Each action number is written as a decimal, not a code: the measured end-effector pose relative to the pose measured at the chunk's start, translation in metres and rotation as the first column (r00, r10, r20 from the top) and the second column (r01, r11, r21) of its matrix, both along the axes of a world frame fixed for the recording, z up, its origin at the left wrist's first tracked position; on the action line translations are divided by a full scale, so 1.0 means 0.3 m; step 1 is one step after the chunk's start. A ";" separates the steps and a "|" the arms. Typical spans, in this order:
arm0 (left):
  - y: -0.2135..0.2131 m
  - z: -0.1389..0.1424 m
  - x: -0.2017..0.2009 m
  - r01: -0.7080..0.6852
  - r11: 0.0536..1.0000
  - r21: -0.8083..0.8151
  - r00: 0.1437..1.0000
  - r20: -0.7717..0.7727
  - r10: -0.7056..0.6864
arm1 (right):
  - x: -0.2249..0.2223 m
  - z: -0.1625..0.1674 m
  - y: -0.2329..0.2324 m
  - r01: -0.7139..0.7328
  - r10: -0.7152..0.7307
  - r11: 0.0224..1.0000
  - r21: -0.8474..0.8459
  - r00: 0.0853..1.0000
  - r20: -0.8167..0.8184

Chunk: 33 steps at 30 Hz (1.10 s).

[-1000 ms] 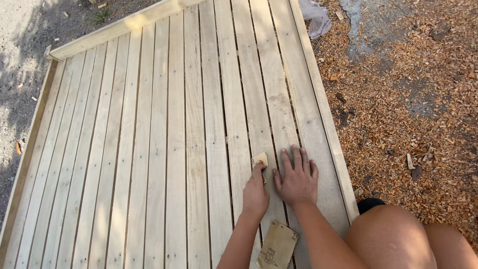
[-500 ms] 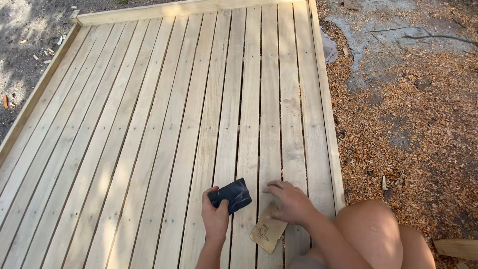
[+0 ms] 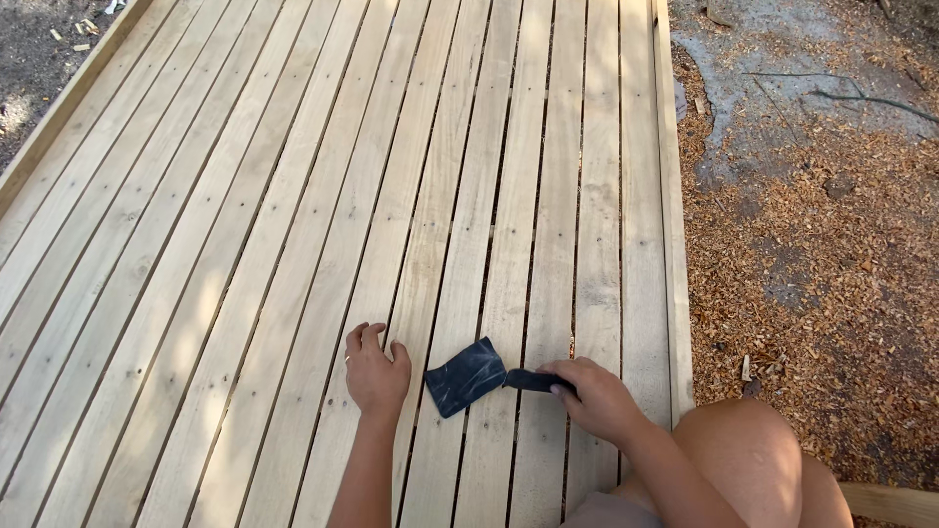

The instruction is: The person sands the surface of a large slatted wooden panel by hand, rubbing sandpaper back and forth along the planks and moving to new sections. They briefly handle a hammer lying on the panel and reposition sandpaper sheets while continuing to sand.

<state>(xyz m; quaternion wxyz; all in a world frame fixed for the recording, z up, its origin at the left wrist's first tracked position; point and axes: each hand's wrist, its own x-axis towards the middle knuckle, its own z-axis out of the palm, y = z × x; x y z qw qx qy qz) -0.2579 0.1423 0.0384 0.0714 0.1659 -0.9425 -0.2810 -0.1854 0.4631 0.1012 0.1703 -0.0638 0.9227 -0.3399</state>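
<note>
Head view: right hand (image 3: 597,399) pinches the dark strip end of a dark sandpaper sheet (image 3: 467,375), fingers (image 3: 559,374) clamped on it; the sheet lies flat on the pale slatted wooden deck (image 3: 293,196), between both hands. Left hand (image 3: 376,372) rests palm-down on the boards just beside the sheet, fingers together and lightly curled, holding nothing. Wood shavings (image 3: 822,293) cover the ground right of the deck edge; a bare knee (image 3: 753,469) shows at lower right

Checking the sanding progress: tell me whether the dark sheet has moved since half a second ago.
Yes. The dark sheet left the left hand; now flat on the deck boards, pinched by the right hand.
</note>
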 end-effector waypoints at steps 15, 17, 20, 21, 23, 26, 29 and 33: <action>0.020 -0.109 -0.153 0.110 0.978 -0.176 0.988 0.124 -0.089 | -0.201 -0.004 -0.238 -0.157 0.249 0.924 0.349 0.939 -0.237; 0.018 -0.103 -0.159 0.105 0.982 -0.157 0.990 0.111 -0.088 | -0.237 -0.021 -0.285 -0.223 0.299 0.916 0.333 0.934 -0.197; 0.014 -0.103 -0.163 0.109 0.982 -0.156 0.989 0.114 -0.091 | -0.276 -0.048 -0.276 -0.175 0.211 0.947 0.270 0.971 -0.112; 0.013 -0.104 -0.164 0.117 0.980 -0.161 0.987 0.127 -0.097 | -0.279 -0.049 -0.238 -0.120 0.145 0.971 0.205 0.983 -0.115; 0.012 -0.106 -0.163 0.130 0.973 -0.190 0.986 0.126 -0.107 | -0.267 -0.039 -0.124 0.144 -0.147 0.989 -0.028 0.976 -0.162; 0.014 -0.105 -0.161 0.135 0.970 -0.201 0.985 0.137 -0.109 | -0.223 0.007 0.095 0.722 -0.771 0.630 -0.287 0.626 -0.119; 0.015 -0.100 -0.161 0.134 0.972 -0.191 0.982 0.161 -0.103 | -0.134 0.028 0.160 0.684 -0.440 0.685 0.250 0.663 -0.606; 0.016 -0.094 -0.162 0.124 0.971 -0.202 0.986 0.135 -0.098 | -0.098 -0.034 -0.007 0.238 -0.193 0.953 0.189 0.955 -0.225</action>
